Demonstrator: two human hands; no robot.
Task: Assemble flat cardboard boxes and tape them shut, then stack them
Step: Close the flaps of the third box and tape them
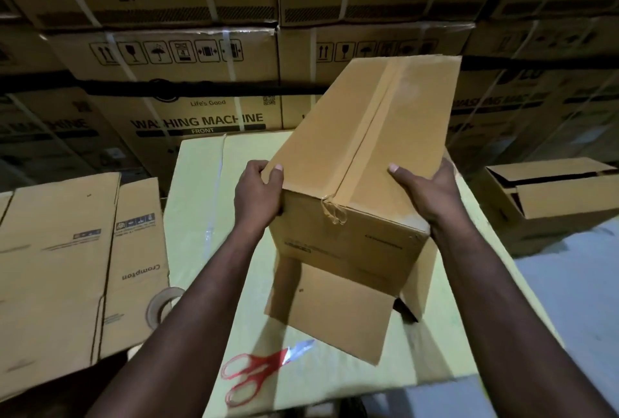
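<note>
- The table [201,183] fills the middle of our view. We judge it the right place to set the box down open end up, so that we press the flaps against something firm.
- The box [368,136] is held above the table, running from the centre out toward 1 o'clock. Its taped face is uppermost and tilted toward us.
- The step in hand looks like turning it over to close the other end. We should rotate it slowly and keep both sides squeezed evenly so the walls stay square.
- The loose flaps [335,310] hang at 6 o'clock below the box. We should fold the short ones in first, then bring the long ones together with no gap.
- Our left hand [256,194] grips the near left corner at 9 o'clock, with the thumb on the taped face and the fingers curled round the side.
- Our right hand [423,194] clasps the near right edge at 3 o'clock with the thumb on top. Its fingers are hidden behind the wall.
- The tape roll [160,305] sits at 8 o'clock on the table edge, within reach.
- The scissors [249,374] lie at 7 o'clock, clear of the flaps.
</note>
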